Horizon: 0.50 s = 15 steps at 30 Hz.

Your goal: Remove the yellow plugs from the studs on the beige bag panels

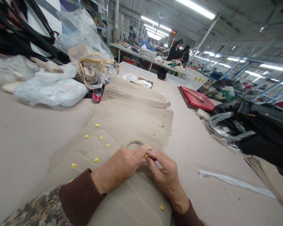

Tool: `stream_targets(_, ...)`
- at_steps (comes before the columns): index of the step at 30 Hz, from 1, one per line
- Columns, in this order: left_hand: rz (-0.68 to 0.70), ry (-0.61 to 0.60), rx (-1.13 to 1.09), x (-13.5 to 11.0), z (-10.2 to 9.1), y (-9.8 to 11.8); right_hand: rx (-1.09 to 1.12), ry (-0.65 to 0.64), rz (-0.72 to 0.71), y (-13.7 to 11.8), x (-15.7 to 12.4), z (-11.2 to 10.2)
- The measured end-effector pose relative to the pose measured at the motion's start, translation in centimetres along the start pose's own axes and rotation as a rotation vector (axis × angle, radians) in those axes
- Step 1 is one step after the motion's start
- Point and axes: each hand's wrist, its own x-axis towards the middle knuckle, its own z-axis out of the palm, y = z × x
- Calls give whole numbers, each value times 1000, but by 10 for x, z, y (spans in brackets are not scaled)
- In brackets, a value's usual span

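Note:
My left hand (121,166) is closed on a narrow roll of tape (133,142), whose ring rises behind its fingers. My right hand (166,172) pinches at the left fingertips, where a small bit of yellow tape (144,155) shows. Just above the fingertips is a small metal stud (151,149). Under both hands lie overlapping beige panels (129,125) with rounded corners, fanned out in a long row. Scraps of yellow tape (97,160) are stuck on several nearer panels, while bare metal studs (163,126) show on the farther ones. The fingers hide part of the tape.
Plastic-wrapped bundles (54,89) and a red-and-black phone (97,95) lie to the left. A red board (195,99) with a hammer (194,94) on it, black bags (261,131) and a white strip (235,182) are on the right. Two people work at a far table.

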Motion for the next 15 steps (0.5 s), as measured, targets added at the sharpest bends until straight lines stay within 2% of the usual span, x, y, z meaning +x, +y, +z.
stream_targets(2,-15,-35,-32,1,-2,2,-48,-4,-20,-1,1,2)
stream_targets(6,-60,-116,-63,1,-4,1,-184,68,-64,0,-2,7)
stream_targets(9,-75,-111,-33,1,-3,0,-188,110,-12,-3,-4,11)
stream_targets(11,-46,-52,1,2,-3,1,-85,126,113,-7,-4,13)
stream_targets(15,77,100,21,2,-4,8,341,155,530,-8,1,14)
